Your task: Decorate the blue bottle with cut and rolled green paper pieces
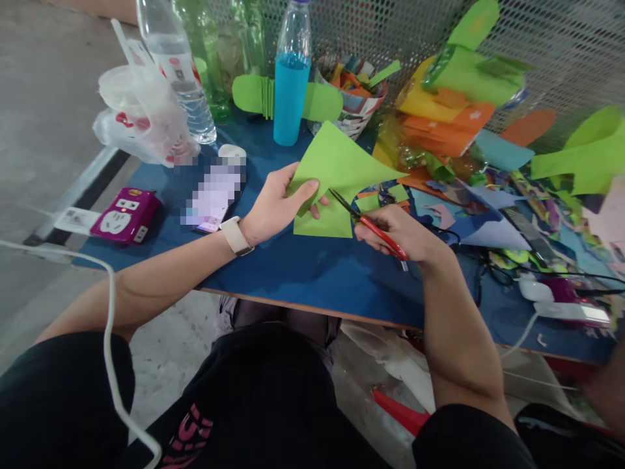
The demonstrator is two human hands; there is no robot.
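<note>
Green paper (332, 176) sits pinched in my left hand (278, 205), held above the blue table (303, 267) so the red scissors (368, 225), clasped in my right hand (400, 231), can bite its edge.

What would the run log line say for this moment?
left hand: holds green paper sheet | right hand: holds red-handled scissors, blades at sheet edge | surface: blue table

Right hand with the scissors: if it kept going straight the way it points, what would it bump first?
The green paper. The right hand aims the red scissors up-left, blades already at its edge. Behind the sheet probably come the fingers of the left hand, though depth is unclear.
</note>
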